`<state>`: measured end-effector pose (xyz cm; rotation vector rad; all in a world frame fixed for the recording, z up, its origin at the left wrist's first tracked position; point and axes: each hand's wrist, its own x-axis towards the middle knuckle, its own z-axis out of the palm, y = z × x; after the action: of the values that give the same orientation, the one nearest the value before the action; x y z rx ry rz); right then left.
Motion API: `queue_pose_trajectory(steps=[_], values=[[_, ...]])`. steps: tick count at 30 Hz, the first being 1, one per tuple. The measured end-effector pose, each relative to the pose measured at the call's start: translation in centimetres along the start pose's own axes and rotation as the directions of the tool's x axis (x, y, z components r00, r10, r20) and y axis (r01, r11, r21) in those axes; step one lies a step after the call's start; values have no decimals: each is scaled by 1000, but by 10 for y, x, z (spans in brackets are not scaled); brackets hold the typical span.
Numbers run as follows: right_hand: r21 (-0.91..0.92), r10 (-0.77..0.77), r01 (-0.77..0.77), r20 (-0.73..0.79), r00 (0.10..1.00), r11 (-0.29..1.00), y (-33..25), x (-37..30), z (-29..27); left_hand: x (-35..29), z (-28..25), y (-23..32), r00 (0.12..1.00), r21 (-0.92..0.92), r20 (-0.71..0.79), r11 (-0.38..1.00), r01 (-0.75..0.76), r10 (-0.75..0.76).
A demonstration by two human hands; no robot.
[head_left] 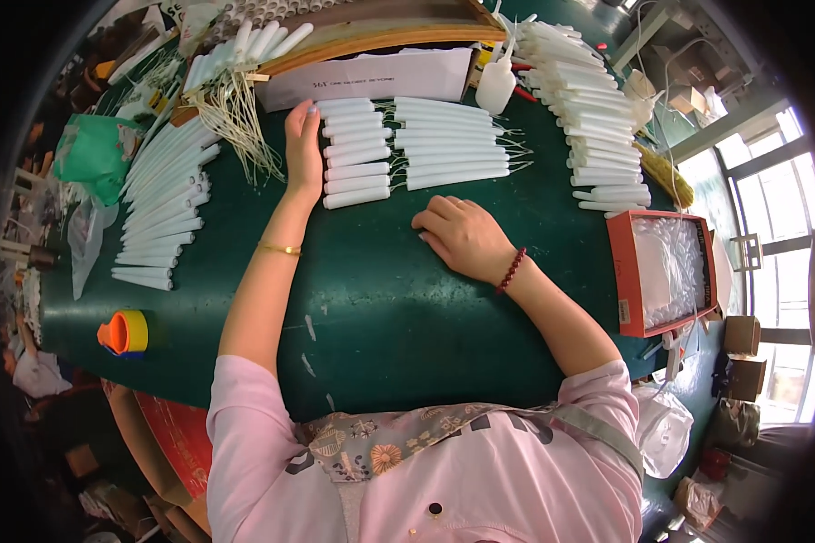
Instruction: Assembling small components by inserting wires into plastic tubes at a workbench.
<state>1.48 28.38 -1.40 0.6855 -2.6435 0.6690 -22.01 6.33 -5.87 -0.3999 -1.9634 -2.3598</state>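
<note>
My left hand [303,156] stands on edge with straight fingers, against the left ends of a row of white candle-like sticks [357,161]. A second row of longer white sticks [455,149] lies just to the right, with thin wires or threads at both ends. Several thin strands run between the two rows. Below the right row, my right hand [465,237] rests on the green table [380,303], apart from the sticks. Its fingers are curled in, and nothing shows in them.
More white sticks lie at left [167,204] and right [584,113]. A wooden tray [380,45] and a white box panel [371,77] stand behind the rows, beside a white squeeze bottle [495,86]. A red box [618,271] holds clear plastic; tape rolls [134,331] sit at left.
</note>
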Motion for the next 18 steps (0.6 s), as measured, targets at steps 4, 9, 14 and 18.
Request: queue_pose_trajectory(steps=[4, 9, 14, 18], values=[[69, 43, -54, 146, 988, 996, -5, -15, -31, -57, -14, 24, 978, 64, 190, 993, -94, 81], [0, 283, -286, 127, 951, 958, 3, -57, -70, -104, -17, 97, 873, 386, 448, 839, -384, 194], [101, 320, -337, 157, 935, 936, -14, -56, -57, -57, -76, 132, 894, 554, -18, 749, -364, 449], [190, 142, -190, 241, 960, 963, -26, -3, -59, -15, -97, 115, 918, 193, -379, 980, -42, 114]])
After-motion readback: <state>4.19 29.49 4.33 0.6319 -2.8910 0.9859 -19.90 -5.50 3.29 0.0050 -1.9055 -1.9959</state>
